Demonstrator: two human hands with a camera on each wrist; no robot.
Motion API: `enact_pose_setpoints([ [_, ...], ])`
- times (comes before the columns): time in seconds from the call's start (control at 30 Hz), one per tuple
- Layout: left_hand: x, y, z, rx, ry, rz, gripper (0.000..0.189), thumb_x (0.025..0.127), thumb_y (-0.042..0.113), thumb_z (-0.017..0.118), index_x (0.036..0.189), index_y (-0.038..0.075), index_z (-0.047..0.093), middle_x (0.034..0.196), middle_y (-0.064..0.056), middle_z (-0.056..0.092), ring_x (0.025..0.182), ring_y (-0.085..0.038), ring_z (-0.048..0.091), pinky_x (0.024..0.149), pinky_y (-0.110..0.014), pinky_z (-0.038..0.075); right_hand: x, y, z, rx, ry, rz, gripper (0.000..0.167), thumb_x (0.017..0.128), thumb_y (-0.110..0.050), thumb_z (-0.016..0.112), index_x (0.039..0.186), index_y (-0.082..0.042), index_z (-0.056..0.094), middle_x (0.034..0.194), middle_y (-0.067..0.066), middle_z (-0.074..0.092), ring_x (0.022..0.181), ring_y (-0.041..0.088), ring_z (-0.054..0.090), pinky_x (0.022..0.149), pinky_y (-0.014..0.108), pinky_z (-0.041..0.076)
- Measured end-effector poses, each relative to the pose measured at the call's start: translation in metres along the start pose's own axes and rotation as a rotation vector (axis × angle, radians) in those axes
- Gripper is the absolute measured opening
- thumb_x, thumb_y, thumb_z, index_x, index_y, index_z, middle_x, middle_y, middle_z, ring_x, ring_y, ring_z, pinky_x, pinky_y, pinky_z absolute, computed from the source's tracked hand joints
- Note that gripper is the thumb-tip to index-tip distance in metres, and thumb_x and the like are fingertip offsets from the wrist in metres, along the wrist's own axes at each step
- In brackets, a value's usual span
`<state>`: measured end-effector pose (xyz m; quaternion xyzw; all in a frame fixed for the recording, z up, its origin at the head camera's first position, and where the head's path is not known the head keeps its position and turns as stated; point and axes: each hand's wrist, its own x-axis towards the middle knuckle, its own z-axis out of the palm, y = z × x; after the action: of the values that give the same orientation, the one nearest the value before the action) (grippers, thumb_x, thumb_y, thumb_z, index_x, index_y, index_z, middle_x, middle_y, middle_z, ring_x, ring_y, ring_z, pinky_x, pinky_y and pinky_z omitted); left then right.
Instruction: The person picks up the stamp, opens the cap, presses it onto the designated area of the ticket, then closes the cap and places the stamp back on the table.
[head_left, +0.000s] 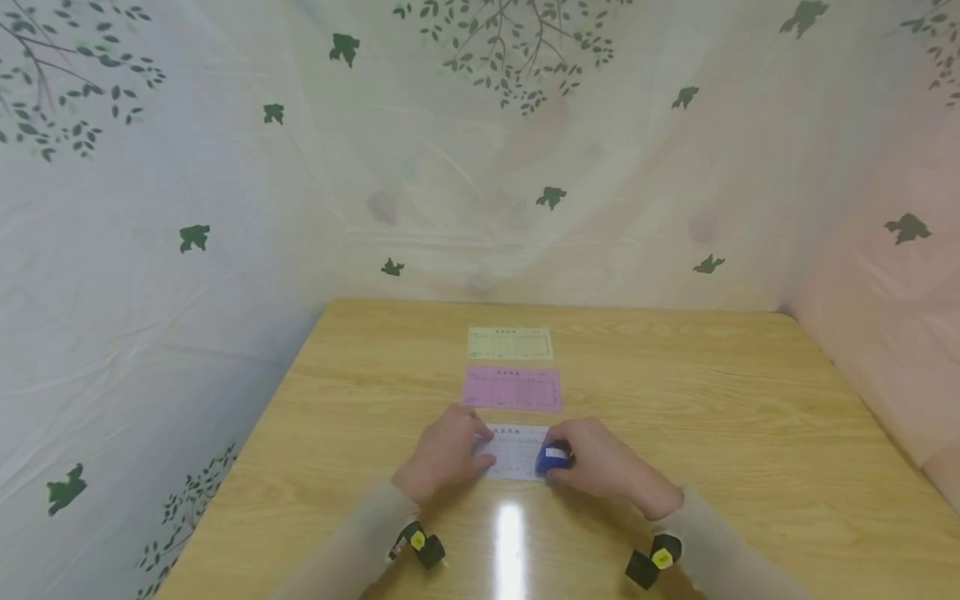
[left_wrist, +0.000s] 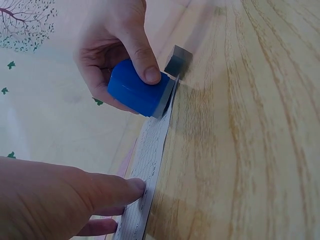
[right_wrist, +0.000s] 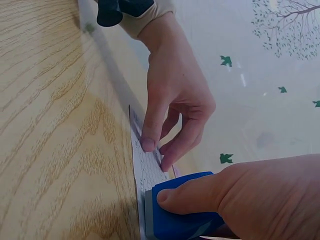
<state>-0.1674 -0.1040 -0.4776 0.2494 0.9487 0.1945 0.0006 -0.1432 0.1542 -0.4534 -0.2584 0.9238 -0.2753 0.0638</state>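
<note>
A white printed slip (head_left: 513, 454) lies on the table between both hands. My left hand (head_left: 447, 454) rests on its left end, the thumb (left_wrist: 131, 189) and fingers extended and pressing the paper. My right hand (head_left: 600, 462) grips a blue stamp (head_left: 552, 460) with a grey base and a white label on top. In the left wrist view the thumb of that hand lies along the blue body (left_wrist: 135, 90). The stamp's base is right at the slip's right end, covering part of its print.
Beyond the white slip lie a pink printed slip (head_left: 512, 389) and, farther back, a pale yellow one (head_left: 510, 343), in a column on the wooden table (head_left: 712, 400). A patterned cloth (head_left: 480, 167) hangs behind the table and along both sides.
</note>
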Motion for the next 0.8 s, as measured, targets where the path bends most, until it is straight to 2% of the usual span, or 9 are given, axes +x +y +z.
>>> enact_pose_setpoints([
  [0.43, -0.0023, 0.0010, -0.0055, -0.022, -0.012, -0.010, 0.034, 0.088, 0.029, 0.085, 0.113, 0.006, 0.080, 0.114, -0.010, 0.073, 0.106, -0.025, 0.064, 0.093, -0.045, 0.059, -0.0011, -0.0028, 0.0034, -0.023, 0.011, 0.001, 0.021, 0.084, -0.011, 0.087, 0.104, -0.013, 0.078, 0.097, -0.002, 0.078, 0.084, 0.005, 0.066, 0.076, 0.023, 0.058],
  [0.8, -0.0067, 0.0018, -0.0063, -0.052, -0.028, -0.030, 0.035, 0.090, 0.030, 0.083, 0.115, 0.006, 0.080, 0.118, -0.010, 0.073, 0.110, -0.026, 0.064, 0.098, -0.046, 0.058, -0.0047, -0.0081, 0.0066, -0.050, 0.027, -0.006, 0.021, 0.085, -0.012, 0.087, 0.104, -0.012, 0.078, 0.098, -0.001, 0.079, 0.083, 0.004, 0.066, 0.077, 0.023, 0.058],
])
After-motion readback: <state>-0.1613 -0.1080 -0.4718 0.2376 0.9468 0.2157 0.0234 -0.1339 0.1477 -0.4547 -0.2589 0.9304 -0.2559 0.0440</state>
